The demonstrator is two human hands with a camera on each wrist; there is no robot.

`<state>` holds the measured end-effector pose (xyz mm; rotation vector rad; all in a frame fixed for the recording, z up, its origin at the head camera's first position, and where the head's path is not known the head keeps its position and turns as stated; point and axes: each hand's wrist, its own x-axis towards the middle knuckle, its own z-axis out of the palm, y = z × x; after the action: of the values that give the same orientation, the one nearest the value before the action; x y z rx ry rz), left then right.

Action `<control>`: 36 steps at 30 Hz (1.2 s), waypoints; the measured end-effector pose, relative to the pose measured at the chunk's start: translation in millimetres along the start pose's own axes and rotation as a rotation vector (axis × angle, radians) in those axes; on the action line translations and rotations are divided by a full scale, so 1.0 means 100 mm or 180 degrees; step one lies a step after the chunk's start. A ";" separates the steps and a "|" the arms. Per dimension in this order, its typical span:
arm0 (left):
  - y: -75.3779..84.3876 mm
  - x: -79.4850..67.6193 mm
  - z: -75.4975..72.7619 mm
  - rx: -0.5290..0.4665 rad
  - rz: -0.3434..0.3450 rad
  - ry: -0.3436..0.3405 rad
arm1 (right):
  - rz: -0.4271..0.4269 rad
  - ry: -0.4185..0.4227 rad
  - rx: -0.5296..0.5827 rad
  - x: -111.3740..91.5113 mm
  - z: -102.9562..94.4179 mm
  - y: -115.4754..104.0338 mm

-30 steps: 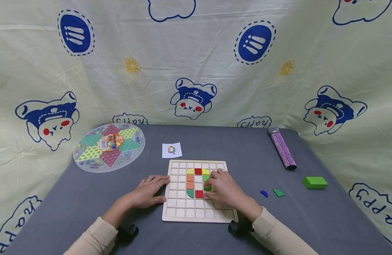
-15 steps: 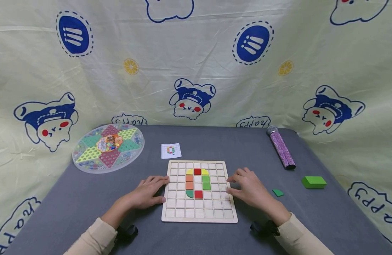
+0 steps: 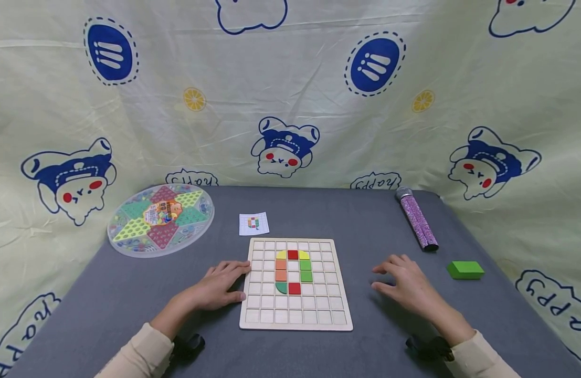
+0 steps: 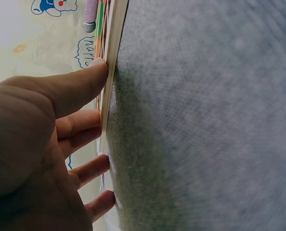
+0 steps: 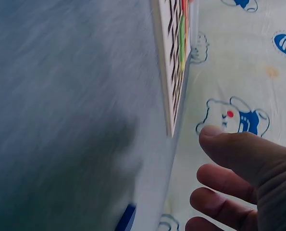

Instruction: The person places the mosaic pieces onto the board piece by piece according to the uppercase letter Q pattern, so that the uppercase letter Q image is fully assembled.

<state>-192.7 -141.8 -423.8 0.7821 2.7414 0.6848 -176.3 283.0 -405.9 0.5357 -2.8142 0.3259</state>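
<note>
A wooden grid board (image 3: 265,316) lies on the table. On it stand red tiles (image 3: 294,288), orange tiles (image 3: 281,275), green square tiles (image 3: 306,275), yellow pieces (image 3: 304,255) and a green quarter-round piece (image 3: 282,287). My left hand (image 3: 219,286) rests against the board's left edge, thumb and fingertips touching it, fingers fairly straight. Off the board's right side hovers my right hand (image 3: 408,286), fingers loosely bent and holding nothing. Near it the right wrist view shows a blue piece (image 5: 126,219) on the table; in the head view the hand hides that spot.
A small printed pattern card (image 3: 254,224) lies behind the board. A round Chinese checkers board (image 3: 196,236) sits at the back left. To the right are a glittery purple microphone-like tube (image 3: 419,220) and a green block (image 3: 466,270).
My right hand has left the green tiles on the board and moved right over the table, now covering the small blue and green pieces. My left hand stays put.
</note>
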 end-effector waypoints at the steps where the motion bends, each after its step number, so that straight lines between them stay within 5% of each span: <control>1: 0.00 0.00 0.00 -0.0002 -0.0001 -0.0003 | 0.0032 -0.0013 -0.0007 -0.02 -0.01 0.03; 10: -0.01 0.00 0.01 0.0011 0.0019 -0.0003 | 0.0279 -0.0195 -0.0022 -0.18 -0.09 0.34; 19: -0.02 0.00 0.02 0.0030 0.0054 0.0022 | 0.0289 0.0034 -0.0131 -0.30 -0.11 0.60; 36: -0.01 0.00 0.01 0.0018 -0.0004 -0.0015 | 0.0465 -0.0095 -0.0259 -0.35 -0.12 0.91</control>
<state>-193.3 -142.2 -424.8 0.7821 2.7407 0.6745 -177.9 380.0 -420.5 0.3210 -2.8875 0.2316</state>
